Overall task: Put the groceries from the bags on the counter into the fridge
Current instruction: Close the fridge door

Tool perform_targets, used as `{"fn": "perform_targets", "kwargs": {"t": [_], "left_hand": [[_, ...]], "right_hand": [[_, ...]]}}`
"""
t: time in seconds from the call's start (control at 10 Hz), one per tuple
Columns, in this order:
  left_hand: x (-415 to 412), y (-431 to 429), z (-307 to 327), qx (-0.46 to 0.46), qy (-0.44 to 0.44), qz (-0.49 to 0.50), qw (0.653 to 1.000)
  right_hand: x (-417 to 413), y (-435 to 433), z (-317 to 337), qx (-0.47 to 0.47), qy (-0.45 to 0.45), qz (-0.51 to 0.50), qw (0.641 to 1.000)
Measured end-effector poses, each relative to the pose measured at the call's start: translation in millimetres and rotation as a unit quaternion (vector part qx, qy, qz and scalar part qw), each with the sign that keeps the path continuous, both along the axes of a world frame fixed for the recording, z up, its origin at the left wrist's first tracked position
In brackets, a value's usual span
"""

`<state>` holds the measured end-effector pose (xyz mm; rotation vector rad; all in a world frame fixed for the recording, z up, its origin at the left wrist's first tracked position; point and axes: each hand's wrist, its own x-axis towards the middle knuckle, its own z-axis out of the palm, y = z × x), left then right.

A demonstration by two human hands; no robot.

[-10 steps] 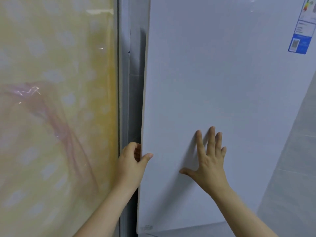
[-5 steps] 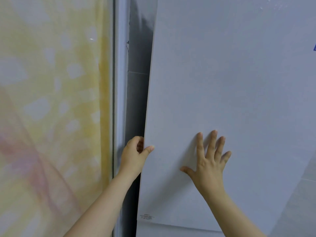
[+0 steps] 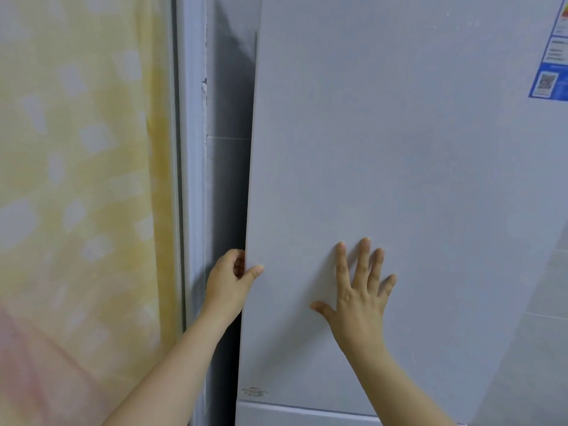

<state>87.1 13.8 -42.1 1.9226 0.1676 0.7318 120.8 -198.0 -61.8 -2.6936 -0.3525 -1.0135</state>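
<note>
Gripping the left edge of the fridge door (image 3: 399, 179) with the left hand (image 3: 229, 287), fingers curling behind it, thumb lying on the front. Pressing the right hand (image 3: 359, 302) flat on the door's face, fingers spread wide. Facing the door, standing right of a yellow curtain (image 3: 83, 179)

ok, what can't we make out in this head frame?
Fridge interior: head view, hidden behind the fridge door.
Fingertips of the left hand: head view, curled behind the door's left edge.
Energy label: head view, cut off by the right frame edge, print too small.
Small sticker at the door's lower left: text too small.
Groceries, bags, counter: outside the frame.
</note>
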Motion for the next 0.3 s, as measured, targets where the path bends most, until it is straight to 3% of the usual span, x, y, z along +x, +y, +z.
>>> {"fn": "perform_targets", "kwargs": {"t": [0.2,0.3], "left_hand": [[-14.4,-13.6,5.6,-0.006,0.028,0.013,1.0],[-29.0,-25.6,2.5,0.012,0.017,0.012,1.0]], "right_hand": [[-20.9,-26.3,6.2,-0.005,0.031,0.087,0.996],[-47.4,-53.4,3.0,0.054,0.146,0.135,0.979]]}}
